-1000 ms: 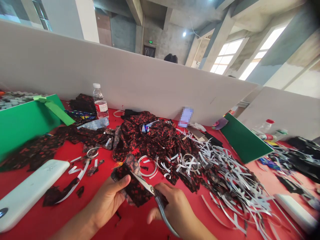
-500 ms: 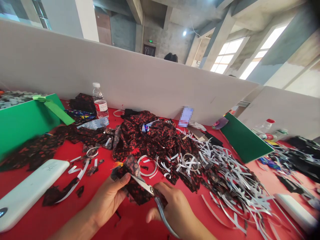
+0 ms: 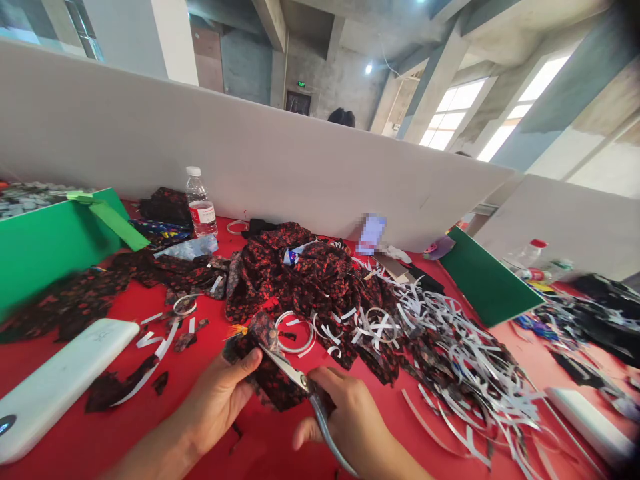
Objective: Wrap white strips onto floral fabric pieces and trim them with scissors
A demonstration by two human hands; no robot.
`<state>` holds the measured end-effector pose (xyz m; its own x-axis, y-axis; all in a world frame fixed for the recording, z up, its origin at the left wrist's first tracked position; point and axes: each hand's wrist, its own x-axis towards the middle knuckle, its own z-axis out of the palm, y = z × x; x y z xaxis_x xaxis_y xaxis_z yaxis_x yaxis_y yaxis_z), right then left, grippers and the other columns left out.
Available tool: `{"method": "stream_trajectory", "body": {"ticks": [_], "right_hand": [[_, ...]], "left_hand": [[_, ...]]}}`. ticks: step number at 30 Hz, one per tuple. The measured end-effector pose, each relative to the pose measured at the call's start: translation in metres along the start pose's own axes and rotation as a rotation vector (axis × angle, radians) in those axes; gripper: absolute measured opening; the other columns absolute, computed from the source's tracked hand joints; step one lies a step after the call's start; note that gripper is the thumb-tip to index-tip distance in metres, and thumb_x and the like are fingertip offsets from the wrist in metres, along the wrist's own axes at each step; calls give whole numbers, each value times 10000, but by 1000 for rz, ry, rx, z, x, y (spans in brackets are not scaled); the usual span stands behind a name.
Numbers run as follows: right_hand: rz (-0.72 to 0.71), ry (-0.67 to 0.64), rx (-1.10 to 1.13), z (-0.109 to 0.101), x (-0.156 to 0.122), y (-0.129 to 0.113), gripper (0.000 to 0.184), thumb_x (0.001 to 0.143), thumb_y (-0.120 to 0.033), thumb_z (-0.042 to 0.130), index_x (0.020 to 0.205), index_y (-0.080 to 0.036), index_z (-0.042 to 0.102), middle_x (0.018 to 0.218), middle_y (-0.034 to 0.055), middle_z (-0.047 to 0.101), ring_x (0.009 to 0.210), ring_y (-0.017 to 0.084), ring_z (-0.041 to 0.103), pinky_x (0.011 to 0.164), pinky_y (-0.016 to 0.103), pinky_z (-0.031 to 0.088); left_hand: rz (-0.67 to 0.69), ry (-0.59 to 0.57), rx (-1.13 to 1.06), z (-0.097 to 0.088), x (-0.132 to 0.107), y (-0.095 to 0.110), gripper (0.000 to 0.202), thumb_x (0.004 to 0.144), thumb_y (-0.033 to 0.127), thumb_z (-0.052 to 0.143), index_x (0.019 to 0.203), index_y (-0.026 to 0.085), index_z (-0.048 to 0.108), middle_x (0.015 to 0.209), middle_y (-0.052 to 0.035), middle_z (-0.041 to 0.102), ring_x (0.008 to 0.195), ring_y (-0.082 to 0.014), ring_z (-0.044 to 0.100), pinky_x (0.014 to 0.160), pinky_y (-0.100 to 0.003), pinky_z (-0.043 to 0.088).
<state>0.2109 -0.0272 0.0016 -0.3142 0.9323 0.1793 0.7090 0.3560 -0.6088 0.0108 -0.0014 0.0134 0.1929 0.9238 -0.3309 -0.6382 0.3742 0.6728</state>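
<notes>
Between thumb and fingers, my left hand (image 3: pixel 223 390) grips a dark floral fabric piece (image 3: pixel 280 385) with an orange thread tuft at its upper left. My right hand (image 3: pixel 350 407) is closed around the scissors (image 3: pixel 320 417); one grey handle loop curves below the palm. Their metal blades lie against the fabric close to my left thumb, and how far apart they are is hard to see. Just beyond rests a heap of red-and-black floral cloth (image 3: pixel 295 267). A white ring of tape (image 3: pixel 295 348) lies beside the held piece.
White strips (image 3: pixel 465 360) pile up on the right. A white power bank (image 3: pixel 65 387) lies at left, and a water bottle (image 3: pixel 201 207) stands behind it. Green panels (image 3: pixel 493 277) flank the red table (image 3: pixel 200 460). A phone (image 3: pixel 371 235) leans on the grey partition (image 3: pixel 280 167).
Both hands, the fabric and the scissors stay almost where they were. The view has shifted very slightly.
</notes>
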Motion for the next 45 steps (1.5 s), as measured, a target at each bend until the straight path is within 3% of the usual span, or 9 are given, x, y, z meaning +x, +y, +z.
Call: {"method": "stream_trajectory", "body": {"ticks": [6,12,21,25,30,39,45], "right_hand": [[13,-37,23,0,1,1,561,621,-705,633,784,-169,605,604,-22,496,519,104,363,456,199,244],[17,-33,36,1,2,3,557,609,-702,646,793,-177,611,609,-19,516,515,106,386,458,200,250],[15,-21,27,1,0,1,547,593,-696,662,750,-176,602,592,-22,518,513,109,392,463,206,254],[5,-36,72,-1,0,0,546,603,-670,678,828,-178,609,651,-4,568,532,116,443,479,199,291],[6,-35,93,-2,1,0,533,591,-666,689,798,-182,609,642,-4,571,527,117,450,469,194,289],[22,-23,87,2,0,0,537,578,-679,685,768,-181,621,628,2,584,529,128,474,470,195,317],[17,-30,58,3,-1,1,568,588,-705,656,802,-180,620,651,7,599,534,128,496,471,192,335]], "left_hand": [[12,-22,-72,11,-5,4,358,631,176,787,964,152,659,764,-45,726,796,-248,668,735,-354,512],[-1,-32,-71,10,-4,1,410,620,197,796,1000,152,647,758,-38,719,825,-257,655,751,-367,495],[-17,-78,-55,5,-1,-1,359,621,238,799,941,153,658,736,-33,699,782,-234,638,704,-325,468],[-27,-103,-42,4,-2,-6,262,630,253,791,825,136,660,677,-31,674,641,-191,607,587,-290,442],[-42,-126,-32,4,-3,-10,207,651,255,773,743,127,638,620,-27,643,541,-152,550,500,-262,402],[-40,-121,-30,6,-4,-5,289,687,309,744,891,128,648,716,-61,682,713,-232,624,583,-297,450],[-48,-117,-33,7,-6,-4,261,674,327,751,817,137,643,720,-58,683,655,-215,609,553,-295,432]]}}
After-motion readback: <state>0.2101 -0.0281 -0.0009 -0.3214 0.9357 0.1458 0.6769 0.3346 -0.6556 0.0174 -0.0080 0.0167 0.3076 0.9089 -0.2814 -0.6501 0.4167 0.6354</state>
